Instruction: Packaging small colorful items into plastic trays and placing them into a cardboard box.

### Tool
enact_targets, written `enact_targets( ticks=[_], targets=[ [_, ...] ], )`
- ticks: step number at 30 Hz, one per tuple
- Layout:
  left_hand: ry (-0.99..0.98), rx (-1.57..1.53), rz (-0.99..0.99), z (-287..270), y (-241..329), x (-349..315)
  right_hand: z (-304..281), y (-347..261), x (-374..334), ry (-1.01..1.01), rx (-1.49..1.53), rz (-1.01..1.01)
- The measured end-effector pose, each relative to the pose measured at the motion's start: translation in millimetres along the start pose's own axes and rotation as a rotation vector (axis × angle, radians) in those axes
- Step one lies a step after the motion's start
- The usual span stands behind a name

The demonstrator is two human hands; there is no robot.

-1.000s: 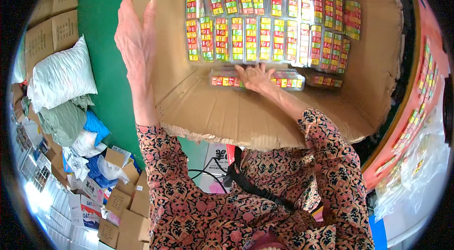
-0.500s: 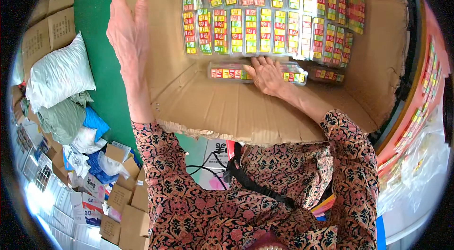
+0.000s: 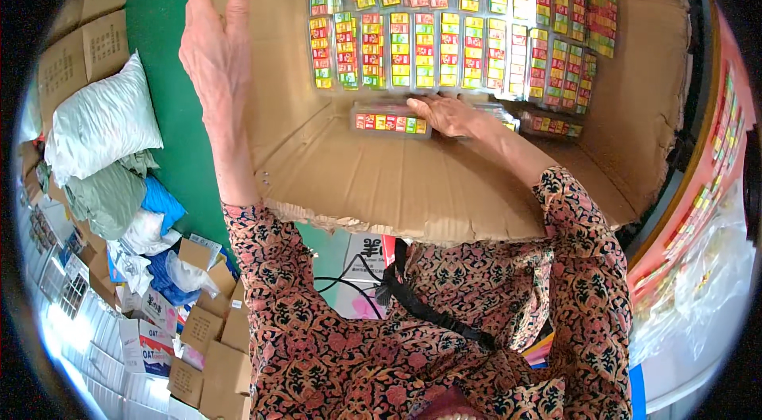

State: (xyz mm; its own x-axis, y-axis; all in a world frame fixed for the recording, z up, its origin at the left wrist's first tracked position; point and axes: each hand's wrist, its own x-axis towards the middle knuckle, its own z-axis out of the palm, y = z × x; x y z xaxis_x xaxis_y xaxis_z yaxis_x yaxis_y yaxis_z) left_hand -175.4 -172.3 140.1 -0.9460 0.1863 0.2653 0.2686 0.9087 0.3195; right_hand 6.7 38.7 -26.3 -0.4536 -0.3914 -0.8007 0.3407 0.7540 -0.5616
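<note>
A large open cardboard box (image 3: 413, 190) is in front of me, tilted so its inside faces me. In it stand two rows of slim clear plastic packs (image 3: 401, 47), filled with small red, yellow and green pieces. My left hand (image 3: 216, 51) holds the box's left rim, the thumb on the inner side and the fingers stretched along the outside. Reaching inside, my right hand (image 3: 452, 116) is on a clear plastic pack (image 3: 390, 121) that lies crosswise in the nearest row. Its thumb is on top and its fingertips are hidden. Another crosswise pack (image 3: 553, 125) lies to the right.
Cartons (image 3: 202, 333) and stuffed bags (image 3: 103, 114) are piled at the left on the green floor (image 3: 171, 39). On the right, an orange-red surface (image 3: 675, 206) bears more colourful packs and crumpled clear plastic (image 3: 706, 261). A black strap (image 3: 429, 313) hangs across my patterned top.
My right hand has lowered slightly, with its fingers now less visible behind the crosswise packs. My left hand stays on the rim.
</note>
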Motion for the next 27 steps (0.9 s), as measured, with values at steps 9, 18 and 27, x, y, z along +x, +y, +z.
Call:
enact_targets(
  ticks=[9,18,27],
  targets=[
    [-0.007,0.022,0.007,-0.6,-1.0,0.2,-4.7,8.2,-12.6,-0.014,-0.104,0.058],
    [-0.004,0.006,0.007,0.3,-1.1,1.2,3.2,-2.4,-6.1,0.063,0.027,0.201],
    [0.002,0.014,-0.003,0.2,0.2,0.3,2.8,-29.6,7.8,-0.034,-0.037,0.463]
  ],
)
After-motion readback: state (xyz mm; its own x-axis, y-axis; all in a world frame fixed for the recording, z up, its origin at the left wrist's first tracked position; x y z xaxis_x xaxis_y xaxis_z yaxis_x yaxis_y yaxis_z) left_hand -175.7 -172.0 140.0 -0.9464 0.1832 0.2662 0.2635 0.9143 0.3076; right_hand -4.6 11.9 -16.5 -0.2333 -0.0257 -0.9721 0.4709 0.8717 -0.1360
